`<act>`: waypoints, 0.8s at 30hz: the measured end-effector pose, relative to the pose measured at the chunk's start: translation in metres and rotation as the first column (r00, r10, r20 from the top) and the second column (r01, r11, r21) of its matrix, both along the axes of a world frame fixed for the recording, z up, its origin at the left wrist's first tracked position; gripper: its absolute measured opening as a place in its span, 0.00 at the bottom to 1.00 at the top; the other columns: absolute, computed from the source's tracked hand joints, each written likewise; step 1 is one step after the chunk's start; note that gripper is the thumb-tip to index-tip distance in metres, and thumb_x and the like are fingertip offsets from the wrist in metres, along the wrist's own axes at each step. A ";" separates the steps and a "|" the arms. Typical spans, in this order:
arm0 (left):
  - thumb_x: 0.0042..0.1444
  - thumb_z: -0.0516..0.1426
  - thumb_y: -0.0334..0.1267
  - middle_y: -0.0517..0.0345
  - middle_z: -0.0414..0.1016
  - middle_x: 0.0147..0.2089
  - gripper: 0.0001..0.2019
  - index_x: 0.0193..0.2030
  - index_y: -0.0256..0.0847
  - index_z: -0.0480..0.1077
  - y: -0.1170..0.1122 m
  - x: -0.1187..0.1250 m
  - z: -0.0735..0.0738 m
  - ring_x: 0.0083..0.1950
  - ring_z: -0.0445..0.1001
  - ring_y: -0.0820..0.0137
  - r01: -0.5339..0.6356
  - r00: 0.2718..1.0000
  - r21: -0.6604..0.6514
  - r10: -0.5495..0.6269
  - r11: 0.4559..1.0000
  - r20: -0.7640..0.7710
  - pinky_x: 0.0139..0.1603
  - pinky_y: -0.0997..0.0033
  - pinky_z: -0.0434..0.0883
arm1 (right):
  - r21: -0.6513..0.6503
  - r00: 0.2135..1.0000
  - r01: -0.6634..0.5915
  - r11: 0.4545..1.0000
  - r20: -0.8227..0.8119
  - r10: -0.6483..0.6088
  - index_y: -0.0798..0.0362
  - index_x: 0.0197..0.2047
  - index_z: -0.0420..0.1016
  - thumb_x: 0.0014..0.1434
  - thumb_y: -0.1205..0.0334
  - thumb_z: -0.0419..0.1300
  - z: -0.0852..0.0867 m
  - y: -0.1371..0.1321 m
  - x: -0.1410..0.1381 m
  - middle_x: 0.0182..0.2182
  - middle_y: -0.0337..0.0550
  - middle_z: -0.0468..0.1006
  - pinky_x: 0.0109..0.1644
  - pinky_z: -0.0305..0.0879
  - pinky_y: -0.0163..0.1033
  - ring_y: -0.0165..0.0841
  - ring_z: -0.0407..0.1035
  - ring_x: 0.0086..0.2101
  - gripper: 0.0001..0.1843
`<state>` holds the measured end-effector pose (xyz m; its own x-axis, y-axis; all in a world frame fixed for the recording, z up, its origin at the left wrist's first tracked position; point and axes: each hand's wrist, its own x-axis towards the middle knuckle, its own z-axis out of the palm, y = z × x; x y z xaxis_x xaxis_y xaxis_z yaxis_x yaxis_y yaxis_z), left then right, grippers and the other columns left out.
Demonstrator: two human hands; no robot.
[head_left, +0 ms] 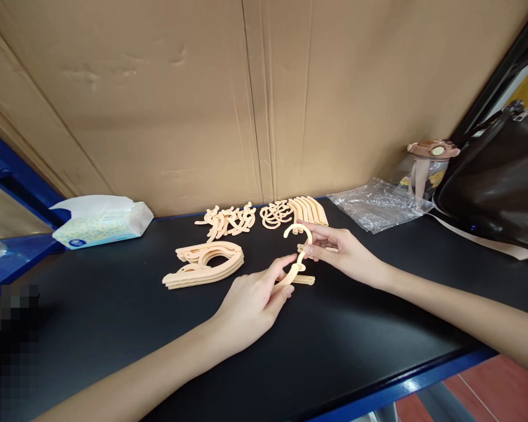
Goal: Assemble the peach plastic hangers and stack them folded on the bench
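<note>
Left hand pinches cream curved plastic arm; right hand pinches cream C-shaped plastic hook, base at arm's end, right of stacked cream plastic frames. Probably best: grip close to joint, keep parts aligned, avoid levering.

1. Before me stretches a black worktop with a blue edge.
2. On my left lie a tissue pack and a neat stack of peach hanger pieces.
3. Farther back I have loose short pieces, curved hooks and a row of long pieces.
4. To my right lie crumpled clear plastic and a pale strap.
</note>
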<state>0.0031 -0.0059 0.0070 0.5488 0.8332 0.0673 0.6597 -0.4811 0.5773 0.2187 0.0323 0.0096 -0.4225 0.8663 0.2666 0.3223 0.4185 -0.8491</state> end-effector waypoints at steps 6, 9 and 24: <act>0.64 0.47 0.39 0.68 0.74 0.36 0.10 0.51 0.51 0.59 0.000 -0.002 0.012 0.30 0.70 0.72 0.086 0.995 -0.259 -0.068 0.962 0.075 0.34 0.72 0.64 | 0.159 0.968 -0.161 0.974 0.220 0.124 0.47 0.70 0.42 0.60 0.61 0.56 -0.001 -0.005 0.003 0.36 0.38 0.72 0.41 0.67 0.40 0.30 0.63 0.33 0.39; 0.65 0.45 0.45 0.69 0.67 0.29 0.08 0.45 0.47 0.60 0.000 -0.001 0.016 0.25 0.65 0.75 0.129 0.983 -0.375 -0.069 0.918 0.169 0.32 0.74 0.63 | 0.185 0.947 -0.204 0.961 0.285 0.146 0.45 0.70 0.36 0.60 0.62 0.57 -0.003 -0.009 0.003 0.41 0.39 0.72 0.45 0.66 0.41 0.31 0.65 0.37 0.43; 0.59 0.54 0.49 0.56 0.76 0.35 0.14 0.33 0.39 0.61 0.006 0.001 0.010 0.31 0.76 0.71 0.153 0.912 -0.621 0.132 0.769 0.388 0.30 0.74 0.67 | 0.189 0.893 -0.279 0.942 0.413 0.182 0.40 0.70 0.29 0.65 0.60 0.52 -0.008 -0.014 -0.003 0.42 0.38 0.74 0.49 0.65 0.41 0.31 0.68 0.40 0.40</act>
